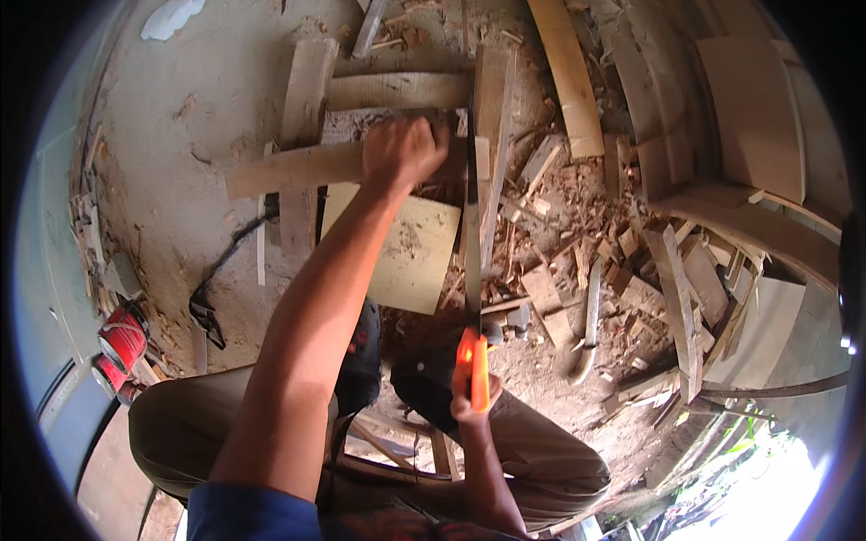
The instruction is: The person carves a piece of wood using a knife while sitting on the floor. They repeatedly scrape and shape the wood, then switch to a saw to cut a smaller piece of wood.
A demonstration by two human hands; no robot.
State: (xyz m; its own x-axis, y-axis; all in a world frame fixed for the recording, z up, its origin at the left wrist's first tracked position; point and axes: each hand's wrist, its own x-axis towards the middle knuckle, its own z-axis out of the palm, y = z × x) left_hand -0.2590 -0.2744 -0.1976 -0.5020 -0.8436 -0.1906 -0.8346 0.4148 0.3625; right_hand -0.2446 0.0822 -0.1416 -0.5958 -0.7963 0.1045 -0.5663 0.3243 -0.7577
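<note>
My right hand (469,397) is closed around the orange handle of a handsaw (475,361). The long blade points away from me and crosses a wooden plank (289,171) near its right end. My left hand (406,151), fingers curled, bears down on that plank just left of the blade. The plank lies crosswise over other timber pieces (298,216). Below it, a pale yellowish square board (410,257) with dust on it lies between the timbers. My left forearm hides part of this board.
Wood offcuts and chips (541,288) cover the ground to the right, with a hammer (510,320) and a long curved tool (591,316) among them. Sheets of board (749,117) lean at the far right. Red cans (124,338) and a black cable (230,252) are at left.
</note>
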